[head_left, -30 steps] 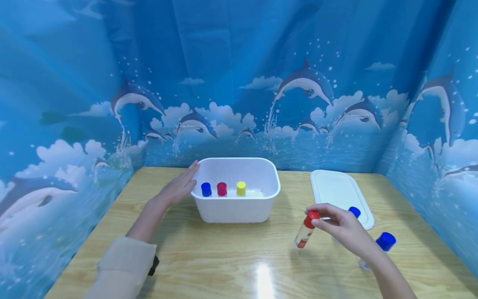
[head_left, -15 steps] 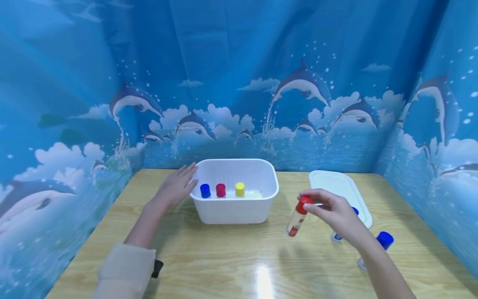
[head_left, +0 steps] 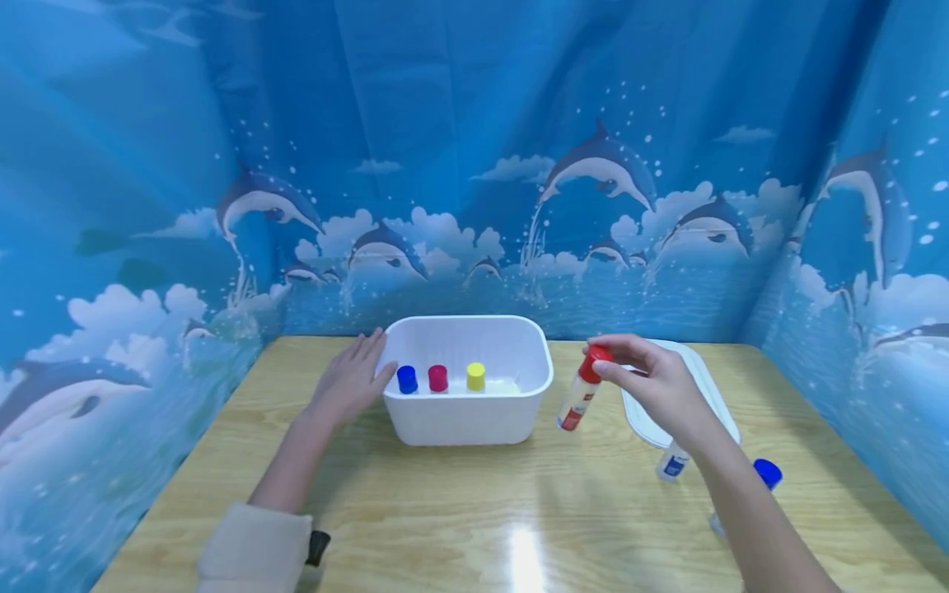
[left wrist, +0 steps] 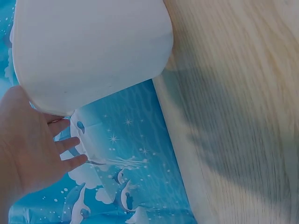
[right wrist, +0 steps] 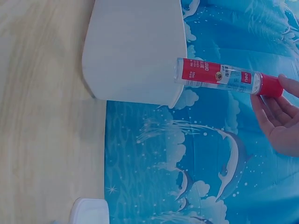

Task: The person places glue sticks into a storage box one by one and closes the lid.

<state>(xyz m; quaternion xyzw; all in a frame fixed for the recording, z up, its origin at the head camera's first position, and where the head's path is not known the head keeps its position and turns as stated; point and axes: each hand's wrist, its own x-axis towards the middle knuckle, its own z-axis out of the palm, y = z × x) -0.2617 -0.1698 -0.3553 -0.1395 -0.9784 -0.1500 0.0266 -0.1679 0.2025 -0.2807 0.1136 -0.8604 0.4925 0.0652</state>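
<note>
My right hand [head_left: 652, 383] pinches a liquid glue bottle [right wrist: 217, 76] by its red cap, thumb and fingertips on the cap. The clear bottle with a red label hangs tilted above the table, just right of the white plastic box [head_left: 460, 420]. My left hand [head_left: 350, 379] rests at the box's left end, fingers straight along the outside and thumb at the rim. Inside the box show a blue cap [head_left: 407, 380], a dark red cap [head_left: 438, 379] and a yellow cap [head_left: 475, 377] in a row; the box wall hides what is under them.
A white lid [head_left: 704, 383] lies on the table to the right, partly behind my right hand. A small clear bottle with a blue label [head_left: 673, 463] stands by its front edge. Farther right is a blue-capped bottle [head_left: 768, 473], partly behind my forearm. A dolphin-print curtain [head_left: 460, 165] encloses the table.
The glue bottle in my right hand has risen off the table and moved left towards the box. My left hand has stayed at the box's left end, its thumb shifting slightly over the rim.
</note>
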